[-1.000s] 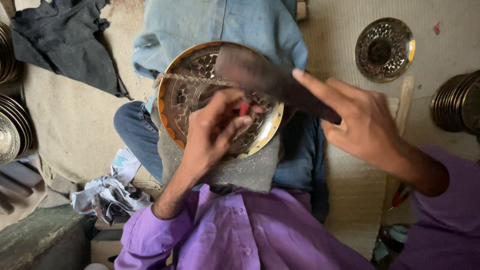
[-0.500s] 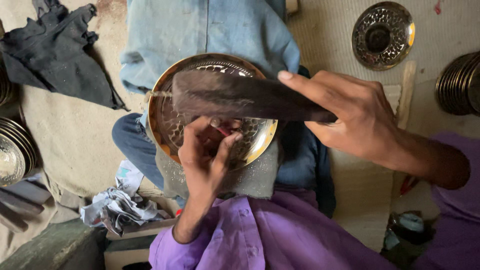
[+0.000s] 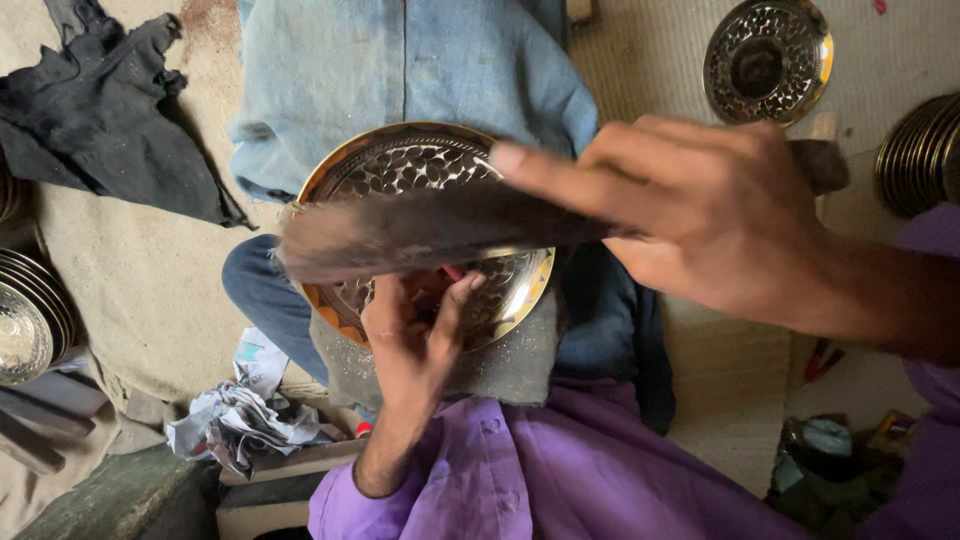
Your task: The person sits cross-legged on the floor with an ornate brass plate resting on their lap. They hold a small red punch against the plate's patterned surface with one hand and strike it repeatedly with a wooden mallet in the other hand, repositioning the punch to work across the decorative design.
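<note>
Two hands busy on one embossed brass plate (image 3: 400, 165) resting on a grey pad on the lap. Left hand (image 3: 415, 335) pinches a small red-tipped tool against the plate's near edge, fingers closed on it. Right hand (image 3: 700, 215) grips a dark, blurred mallet-like tool (image 3: 420, 228) held across the plate, just above the left. Looks like mid-chasing; next strike needs the mallet landing square on that little tool.
</note>
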